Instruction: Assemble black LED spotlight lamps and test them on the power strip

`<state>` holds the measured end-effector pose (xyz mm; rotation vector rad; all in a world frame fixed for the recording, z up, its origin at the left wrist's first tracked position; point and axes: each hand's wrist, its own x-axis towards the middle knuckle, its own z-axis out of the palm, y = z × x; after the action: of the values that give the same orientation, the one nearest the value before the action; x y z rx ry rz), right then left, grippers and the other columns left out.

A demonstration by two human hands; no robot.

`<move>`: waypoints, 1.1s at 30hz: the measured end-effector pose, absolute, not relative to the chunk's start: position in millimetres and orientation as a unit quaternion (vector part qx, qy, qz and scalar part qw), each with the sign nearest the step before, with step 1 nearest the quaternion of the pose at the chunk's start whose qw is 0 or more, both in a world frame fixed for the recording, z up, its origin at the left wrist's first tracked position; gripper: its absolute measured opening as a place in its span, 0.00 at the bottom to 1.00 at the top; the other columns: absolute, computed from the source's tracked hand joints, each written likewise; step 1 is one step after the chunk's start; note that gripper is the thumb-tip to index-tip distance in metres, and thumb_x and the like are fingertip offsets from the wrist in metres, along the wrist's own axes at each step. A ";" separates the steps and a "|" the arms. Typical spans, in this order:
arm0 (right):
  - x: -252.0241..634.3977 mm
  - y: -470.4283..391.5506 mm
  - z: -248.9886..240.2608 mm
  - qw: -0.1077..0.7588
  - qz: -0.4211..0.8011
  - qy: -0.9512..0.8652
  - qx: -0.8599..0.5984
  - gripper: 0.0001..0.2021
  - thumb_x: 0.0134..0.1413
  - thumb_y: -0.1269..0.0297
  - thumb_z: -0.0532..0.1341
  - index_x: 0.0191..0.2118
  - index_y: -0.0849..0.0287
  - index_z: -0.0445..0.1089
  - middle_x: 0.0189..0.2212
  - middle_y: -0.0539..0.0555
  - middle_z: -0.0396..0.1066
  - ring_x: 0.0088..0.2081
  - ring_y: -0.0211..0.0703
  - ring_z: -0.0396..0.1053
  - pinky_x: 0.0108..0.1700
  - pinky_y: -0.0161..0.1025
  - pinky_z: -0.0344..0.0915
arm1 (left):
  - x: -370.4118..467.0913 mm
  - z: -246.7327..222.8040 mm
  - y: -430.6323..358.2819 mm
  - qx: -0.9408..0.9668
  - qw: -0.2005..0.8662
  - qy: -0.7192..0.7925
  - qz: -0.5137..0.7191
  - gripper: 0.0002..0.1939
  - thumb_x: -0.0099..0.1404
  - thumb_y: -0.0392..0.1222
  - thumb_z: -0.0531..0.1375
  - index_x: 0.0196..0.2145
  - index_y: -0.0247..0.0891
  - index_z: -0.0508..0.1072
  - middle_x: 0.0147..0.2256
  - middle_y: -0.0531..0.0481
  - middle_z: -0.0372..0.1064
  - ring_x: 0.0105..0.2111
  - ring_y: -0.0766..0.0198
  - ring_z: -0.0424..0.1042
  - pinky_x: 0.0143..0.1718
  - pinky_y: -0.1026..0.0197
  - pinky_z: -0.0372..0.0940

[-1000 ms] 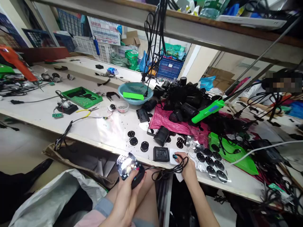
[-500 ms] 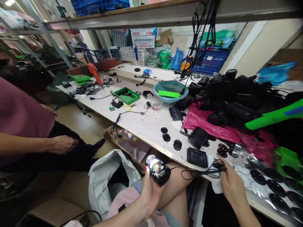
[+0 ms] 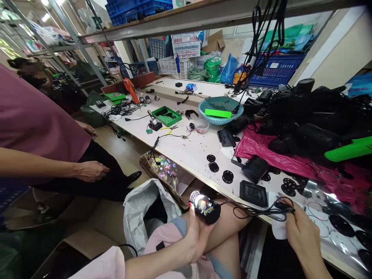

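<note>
My left hand (image 3: 198, 234) is closed around a small lit projector lamp (image 3: 211, 214) with a black base and exposed inner parts. Its speckled round end points toward a cardboard box (image 3: 147, 161) under the table edge, where colourful light spots (image 3: 165, 167) show. A black cable (image 3: 247, 213) runs from the lamp to my right hand (image 3: 303, 230), which grips a loose coil of it at the table's front edge. Beside that hand lie a white piece of paper or cloth (image 3: 279, 229) and a black rectangular tray-like part (image 3: 253, 193).
On the table (image 3: 186, 155) are black perforated discs (image 3: 227, 177), a teal basket (image 3: 221, 120), a green tray (image 3: 166, 116) and an orange power screwdriver (image 3: 131, 91). Black housings (image 3: 305, 116) pile up at right. A white sack (image 3: 136, 217) stands below; another person (image 3: 43, 128) stands at left.
The camera view has turned slightly left, so everything sits further right. Bright multicoloured spots now fill the box, where paler light showed before. Both hands keep their hold.
</note>
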<state>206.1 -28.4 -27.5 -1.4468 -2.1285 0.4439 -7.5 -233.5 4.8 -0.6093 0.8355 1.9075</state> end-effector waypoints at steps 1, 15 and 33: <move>206.8 -28.0 -27.8 0.258 0.164 -0.786 -0.537 0.25 0.54 0.57 0.45 0.51 0.57 0.71 0.48 0.58 0.76 0.50 0.58 0.74 0.51 0.53 0.69 | -7.3 6.4 -232.6 -0.251 0.463 0.343 0.778 0.29 0.73 0.54 0.49 0.64 0.35 0.59 0.54 0.35 0.72 0.53 0.50 0.73 0.50 0.47 0.72; 212.9 -24.2 -35.6 0.259 0.152 -0.795 -0.528 0.25 0.55 0.53 0.46 0.49 0.55 0.72 0.44 0.59 0.78 0.43 0.63 0.77 0.40 0.53 0.72 | -8.8 8.8 -232.0 -0.271 0.452 0.329 0.784 0.27 0.73 0.50 0.52 0.64 0.34 0.59 0.51 0.36 0.74 0.51 0.49 0.74 0.49 0.48 0.73; 216.1 -21.5 -42.8 0.260 0.145 -0.801 -0.519 0.24 0.55 0.52 0.49 0.48 0.55 0.74 0.41 0.60 0.80 0.40 0.64 0.78 0.35 0.53 0.75 | -6.8 17.1 -231.5 -0.319 0.439 0.357 0.761 0.26 0.72 0.50 0.52 0.62 0.31 0.61 0.47 0.35 0.77 0.43 0.50 0.78 0.43 0.48 0.74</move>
<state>216.1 -21.5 -42.8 -1.4067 -2.1705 0.3942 -6.8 -231.5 17.1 -0.7923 0.8863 1.8905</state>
